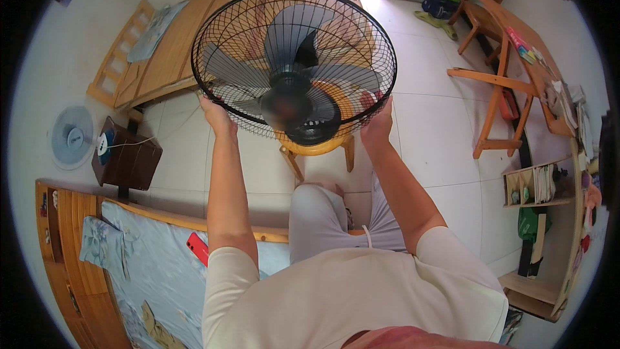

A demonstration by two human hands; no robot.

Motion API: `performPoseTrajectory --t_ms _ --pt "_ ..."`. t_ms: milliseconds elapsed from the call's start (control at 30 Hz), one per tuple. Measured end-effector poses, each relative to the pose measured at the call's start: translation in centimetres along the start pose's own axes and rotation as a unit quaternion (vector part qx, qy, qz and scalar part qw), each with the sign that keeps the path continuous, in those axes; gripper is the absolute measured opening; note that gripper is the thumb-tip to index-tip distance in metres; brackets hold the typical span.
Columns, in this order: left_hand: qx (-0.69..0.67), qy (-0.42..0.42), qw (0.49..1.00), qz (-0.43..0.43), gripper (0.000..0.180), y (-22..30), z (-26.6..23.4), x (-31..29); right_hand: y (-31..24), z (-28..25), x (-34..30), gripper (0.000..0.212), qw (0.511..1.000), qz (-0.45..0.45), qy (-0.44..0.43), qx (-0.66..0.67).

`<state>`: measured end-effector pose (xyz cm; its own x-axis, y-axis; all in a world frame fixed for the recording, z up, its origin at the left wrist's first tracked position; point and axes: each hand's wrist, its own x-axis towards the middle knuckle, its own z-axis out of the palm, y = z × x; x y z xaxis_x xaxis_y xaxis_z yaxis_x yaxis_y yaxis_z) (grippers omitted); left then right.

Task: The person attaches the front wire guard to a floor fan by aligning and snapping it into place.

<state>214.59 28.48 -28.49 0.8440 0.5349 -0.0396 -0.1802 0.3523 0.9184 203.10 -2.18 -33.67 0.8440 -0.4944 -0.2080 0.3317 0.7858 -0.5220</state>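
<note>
In the head view, pale floor tiles (pixel 429 126) stretch from the wooden stool (pixel 323 149) to the wooden frame (pixel 491 80) on the right; the near bed's edge (pixel 161 210) runs to the person's left, and the far bed (pixel 165 68) reaches behind the fan (pixel 290 84). The fan is in front of the person, above the stool; whether its base touches the seat cannot be told. Left hand (pixel 219 117) and right hand (pixel 378 124) grasp opposite sides of its round black wire guard. Broad grey blades show through; the middle is blurred.
</note>
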Motion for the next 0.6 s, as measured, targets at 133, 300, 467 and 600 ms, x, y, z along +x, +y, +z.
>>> performPoseTrajectory --t_ms 133,300,467,600 --pt "-0.042 -0.014 0.999 -0.015 0.036 0.9 0.2 -1.2 -0.3 1.5 -1.2 0.044 0.999 -0.035 0.003 -0.027" --pt "-0.031 -0.046 0.998 -0.008 0.039 0.5 0.1 -1.2 -0.2 0.1 -0.2 0.045 0.998 -0.009 0.021 -0.063" --pt "-0.038 0.007 0.999 -0.009 0.027 -0.7 -0.8 0.7 -0.3 0.5 0.3 0.046 0.997 -0.005 0.013 -0.077" --pt "-0.061 -0.010 0.998 -0.018 0.028 -0.2 0.2 0.0 0.0 -0.3 1.6 0.047 0.995 -0.072 -0.045 -0.059"
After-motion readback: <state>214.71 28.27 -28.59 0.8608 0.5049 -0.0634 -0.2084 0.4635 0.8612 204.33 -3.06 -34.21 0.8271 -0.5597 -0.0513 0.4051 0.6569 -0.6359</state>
